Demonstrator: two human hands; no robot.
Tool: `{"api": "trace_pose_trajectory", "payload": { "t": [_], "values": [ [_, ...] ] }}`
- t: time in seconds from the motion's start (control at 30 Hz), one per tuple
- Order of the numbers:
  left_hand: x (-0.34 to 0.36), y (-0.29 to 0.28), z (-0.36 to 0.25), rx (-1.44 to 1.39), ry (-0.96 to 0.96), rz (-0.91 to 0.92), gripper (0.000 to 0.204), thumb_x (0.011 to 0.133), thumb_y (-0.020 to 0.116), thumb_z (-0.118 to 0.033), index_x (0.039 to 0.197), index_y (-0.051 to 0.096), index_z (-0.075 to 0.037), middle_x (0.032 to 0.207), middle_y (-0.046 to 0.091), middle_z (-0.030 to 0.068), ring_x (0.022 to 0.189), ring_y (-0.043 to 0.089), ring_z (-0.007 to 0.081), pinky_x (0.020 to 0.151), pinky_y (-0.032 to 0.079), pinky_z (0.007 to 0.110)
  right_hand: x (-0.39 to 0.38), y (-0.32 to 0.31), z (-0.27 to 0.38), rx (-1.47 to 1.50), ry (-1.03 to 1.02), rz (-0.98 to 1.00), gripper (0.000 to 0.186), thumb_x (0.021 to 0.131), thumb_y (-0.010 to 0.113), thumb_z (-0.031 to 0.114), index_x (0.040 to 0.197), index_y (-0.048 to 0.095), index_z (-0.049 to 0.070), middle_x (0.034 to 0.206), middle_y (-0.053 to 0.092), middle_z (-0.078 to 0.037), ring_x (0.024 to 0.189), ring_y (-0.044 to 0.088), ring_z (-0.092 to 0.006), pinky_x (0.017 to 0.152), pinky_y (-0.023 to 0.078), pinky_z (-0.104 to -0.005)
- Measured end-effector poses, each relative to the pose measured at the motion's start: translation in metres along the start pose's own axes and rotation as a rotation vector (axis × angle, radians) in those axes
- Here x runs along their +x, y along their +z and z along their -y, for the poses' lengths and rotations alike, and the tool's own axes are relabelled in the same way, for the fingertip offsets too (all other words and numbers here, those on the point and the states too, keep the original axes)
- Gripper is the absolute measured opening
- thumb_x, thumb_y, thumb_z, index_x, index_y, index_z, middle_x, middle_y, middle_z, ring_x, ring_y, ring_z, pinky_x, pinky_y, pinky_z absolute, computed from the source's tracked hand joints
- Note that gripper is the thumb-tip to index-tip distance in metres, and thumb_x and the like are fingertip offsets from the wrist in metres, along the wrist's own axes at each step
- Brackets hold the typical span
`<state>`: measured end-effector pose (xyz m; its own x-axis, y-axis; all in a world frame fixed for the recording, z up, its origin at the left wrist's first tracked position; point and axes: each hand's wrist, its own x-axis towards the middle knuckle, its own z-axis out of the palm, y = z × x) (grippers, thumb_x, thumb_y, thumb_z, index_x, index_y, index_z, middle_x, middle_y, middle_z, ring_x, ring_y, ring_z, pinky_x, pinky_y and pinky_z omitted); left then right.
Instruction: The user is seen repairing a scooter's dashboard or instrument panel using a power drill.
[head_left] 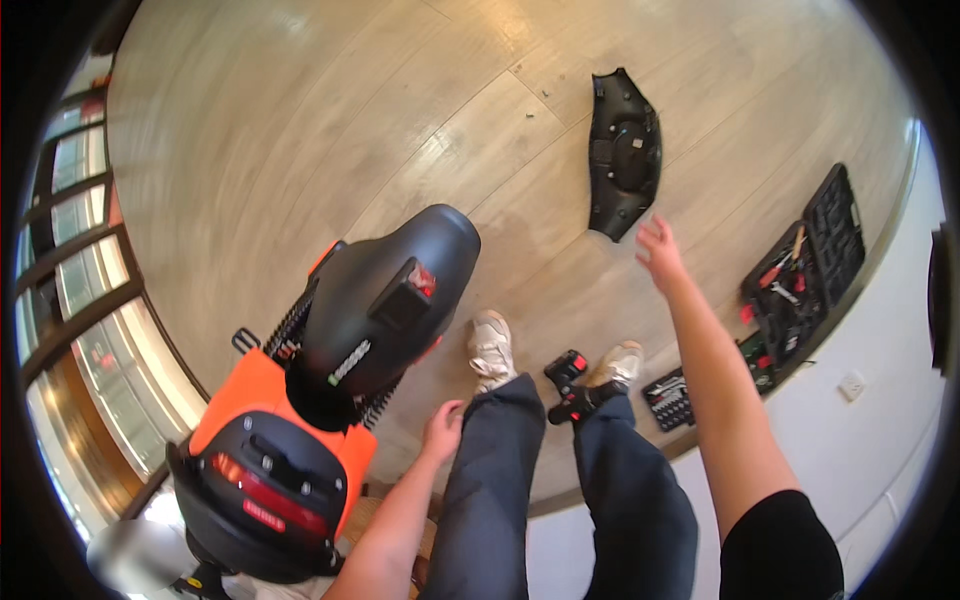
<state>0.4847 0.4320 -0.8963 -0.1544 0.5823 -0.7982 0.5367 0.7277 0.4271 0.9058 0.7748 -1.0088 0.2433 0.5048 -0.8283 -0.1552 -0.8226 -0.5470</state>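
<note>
My right hand (660, 255) reaches out over the floor, fingers apart and nothing in them. Just beyond its fingertips lies a curved black plastic cover panel (605, 150), its hollow inner side facing up. My left hand (442, 432) hangs beside my left knee, its fingers loosely extended and no object visible in them. To the left of that hand stands an orange and black electric scooter (390, 280) with a red rear light (268, 492) and a black storage box (270, 545) at its near end.
A black cordless drill (572, 385) stands between my shoes. Rightward, along the white wall (870, 430), sit a socket set (670, 400) and an opened black tool case (800, 290) with pliers and wrenches. Two small parts (530, 115) lie on the wood floor.
</note>
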Motion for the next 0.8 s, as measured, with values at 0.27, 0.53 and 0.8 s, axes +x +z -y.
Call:
{"api": "trace_pose_trajectory", "payload": {
  "t": [0.27,0.53,0.8],
  "values": [
    [-0.331,-0.023,0.081,-0.714,-0.884,0.151,0.038,0.106,0.052,-0.035,0.13,0.064,-0.008,0.127,0.069,0.0082,0.109,0.068,0.0196,0.091,0.054,0.035,-0.32,-0.138,-0.06,-1.374,0.096,0.433,0.057,0.085,0.074,0.038,0.127,0.063,0.001,0.119,0.071,-0.023,0.118,0.066,-0.0351,0.101,0.051,-0.0424],
    [-0.577,-0.005,0.031,-1.467,-0.878,-0.004,0.043,0.106,0.049,-0.042,0.131,0.064,-0.01,0.125,0.069,0.0091,0.11,0.067,0.0205,0.092,0.053,0.038,-0.582,-0.093,-0.048,-1.69,0.102,0.528,0.102,0.094,0.053,0.068,0.164,0.008,0.009,0.16,0.031,-0.031,0.142,0.041,-0.0504,0.117,0.036,-0.0527],
    [-0.649,-0.076,0.109,-1.803,-0.725,-0.036,0.044,0.102,0.057,-0.041,0.129,0.065,-0.008,0.121,0.069,0.0126,0.116,0.065,0.0231,0.1,0.051,0.043,-0.656,-0.106,-0.09,-1.56,0.05,0.553,0.094,0.101,0.047,0.061,0.164,0.005,0.006,0.166,0.019,-0.029,0.154,0.02,-0.043,0.125,0.021,-0.0442]
  ]
}}
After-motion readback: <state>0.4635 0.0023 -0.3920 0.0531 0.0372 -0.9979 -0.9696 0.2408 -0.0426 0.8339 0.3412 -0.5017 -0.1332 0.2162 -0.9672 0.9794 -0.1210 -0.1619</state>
